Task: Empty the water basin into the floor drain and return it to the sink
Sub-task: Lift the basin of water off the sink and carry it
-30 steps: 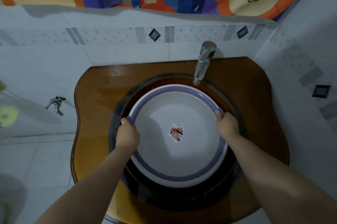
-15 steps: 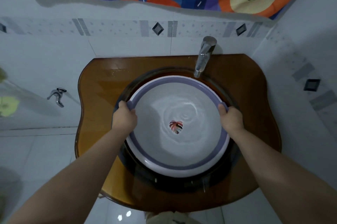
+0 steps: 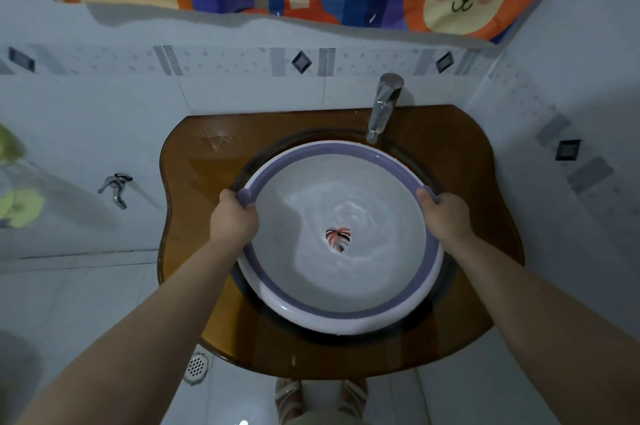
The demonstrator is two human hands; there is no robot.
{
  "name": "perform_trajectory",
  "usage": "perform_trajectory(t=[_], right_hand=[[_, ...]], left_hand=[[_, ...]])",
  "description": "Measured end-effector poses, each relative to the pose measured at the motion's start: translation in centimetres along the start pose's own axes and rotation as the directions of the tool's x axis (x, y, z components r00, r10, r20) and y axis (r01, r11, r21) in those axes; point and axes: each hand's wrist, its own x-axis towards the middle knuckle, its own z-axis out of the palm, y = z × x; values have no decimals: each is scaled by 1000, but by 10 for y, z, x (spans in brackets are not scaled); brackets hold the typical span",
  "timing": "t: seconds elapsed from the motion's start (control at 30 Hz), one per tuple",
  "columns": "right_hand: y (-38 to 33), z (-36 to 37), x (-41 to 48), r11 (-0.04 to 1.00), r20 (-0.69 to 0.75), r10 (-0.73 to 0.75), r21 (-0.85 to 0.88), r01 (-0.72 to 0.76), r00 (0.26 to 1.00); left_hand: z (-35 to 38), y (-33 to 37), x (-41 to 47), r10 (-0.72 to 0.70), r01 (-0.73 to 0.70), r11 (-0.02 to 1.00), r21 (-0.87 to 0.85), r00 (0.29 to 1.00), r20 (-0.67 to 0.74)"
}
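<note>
Sink (image 3: 446, 272) bowl hidden under basin (image 3: 346, 317); feet (image 3: 322, 400) cut off.

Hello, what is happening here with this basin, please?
A person grips the water basin at its purple rim, left hand on one side, right hand on the other. It sits at the sink, below the tap, with rippling water inside. The floor drain lies below; nothing is poured yet.

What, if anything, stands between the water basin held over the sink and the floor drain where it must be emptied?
The brown counter edge juts out between them: the water basin, held by the left hand and right hand, must clear it. The floor drain sits below its lower-left edge, uncovered.
</note>
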Motion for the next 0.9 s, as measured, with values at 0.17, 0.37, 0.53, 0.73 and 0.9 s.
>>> perform_trajectory(t=[0.17,0.37,0.53,0.73,0.9], right_hand=[[-8,-8,-11,999,13,-15,42,14,1000],[-19,-15,-24,996,-14,-66,67,67,998],[-37,-16,-34,990,-16,-112,81,113,994],[-71,-5,-38,983,57,-99,161,89,993],[-112,15,-37,979,108,-149,158,131,983]], left_hand=[[-15,0,-5,42,-43,998,-40,999,-14],[-30,0,-13,31,-33,998,-59,999,-35],[-48,-5,-20,7,-12,997,-78,998,-69],[-74,-24,-25,-59,28,983,-180,983,-173],[-97,-48,-36,-185,105,960,-261,935,-304]])
